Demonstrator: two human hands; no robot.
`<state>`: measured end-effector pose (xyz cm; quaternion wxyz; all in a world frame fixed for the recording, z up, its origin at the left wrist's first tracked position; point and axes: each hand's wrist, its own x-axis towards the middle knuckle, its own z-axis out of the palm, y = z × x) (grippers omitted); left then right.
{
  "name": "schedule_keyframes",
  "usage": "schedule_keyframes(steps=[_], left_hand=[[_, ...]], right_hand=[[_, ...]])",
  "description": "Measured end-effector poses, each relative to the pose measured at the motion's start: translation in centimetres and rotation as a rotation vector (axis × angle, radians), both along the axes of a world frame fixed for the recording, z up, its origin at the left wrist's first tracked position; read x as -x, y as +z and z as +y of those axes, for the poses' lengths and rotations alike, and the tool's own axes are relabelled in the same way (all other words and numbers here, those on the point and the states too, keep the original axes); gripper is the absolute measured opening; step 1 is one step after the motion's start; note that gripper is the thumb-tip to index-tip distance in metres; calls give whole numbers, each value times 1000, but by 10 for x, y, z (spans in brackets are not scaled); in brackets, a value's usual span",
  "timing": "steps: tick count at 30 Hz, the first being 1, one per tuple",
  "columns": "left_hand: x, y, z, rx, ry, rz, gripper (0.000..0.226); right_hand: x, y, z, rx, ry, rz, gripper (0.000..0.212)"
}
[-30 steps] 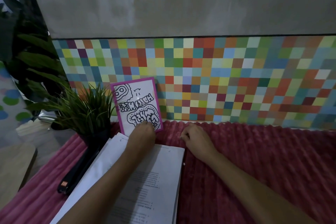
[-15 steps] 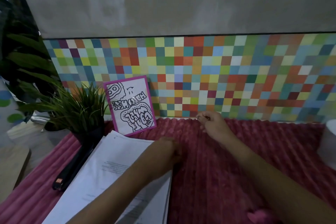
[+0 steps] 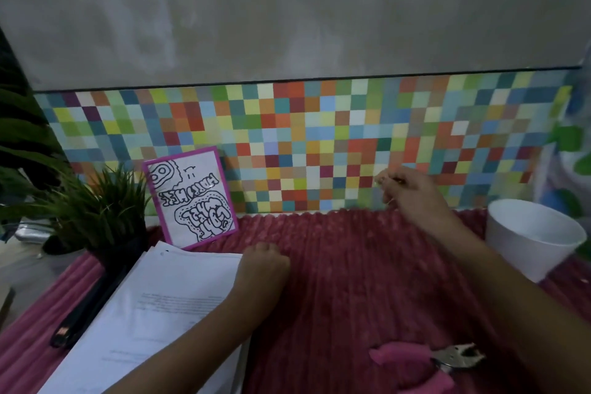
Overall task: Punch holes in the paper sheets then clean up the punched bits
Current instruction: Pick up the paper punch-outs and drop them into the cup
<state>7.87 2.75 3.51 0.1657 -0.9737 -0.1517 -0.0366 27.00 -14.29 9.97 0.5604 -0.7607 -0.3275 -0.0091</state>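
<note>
Carrying what seems a pinch of punched bits in the right hand (image 3: 412,192), fingertips pressed together, toward the white cup (image 3: 534,237) at the far right; judging the step as cleanup, keeping the pinch tight until directly above the rim, then releasing low; resting the left hand (image 3: 263,261), curled into a loose fist with nothing visibly in it, on the paper stack's (image 3: 166,307) corner; leaving the pink hole punch (image 3: 425,361) lying on the red ribbed cloth (image 3: 351,281).

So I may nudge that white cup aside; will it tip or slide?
The white cup looks empty and thin-walled, so probably very light. It narrows toward its base and stands on the ribbed plush mat, so a push likely tips rather than slides it.
</note>
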Motion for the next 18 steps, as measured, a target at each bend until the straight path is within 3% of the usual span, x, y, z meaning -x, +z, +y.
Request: schedule_keyframes(steps=[2, 4, 9, 12, 15, 18], left_hand=[[-4, 10, -9, -25, 35, 96, 21], [-17, 26, -10, 26, 28, 47, 20], [-89, 78, -57, 598, -176, -462, 8], [-154, 85, -136, 846, -321, -514, 12], [-209, 78, -201, 879, -383, -459, 17], [-238, 69, -232, 765, -440, -389, 26]], right_hand=[[-13, 16, -32, -42, -62, -50, 18], [-32, 27, -69, -64, -137, -106, 19], [-77, 32, -156, 91, -346, -168, 23], [-93, 16, -188, 308, -402, -175, 25], [-102, -2, -205, 420, -411, -167, 18], [-108, -18, -211, 500, -382, -194, 13]])
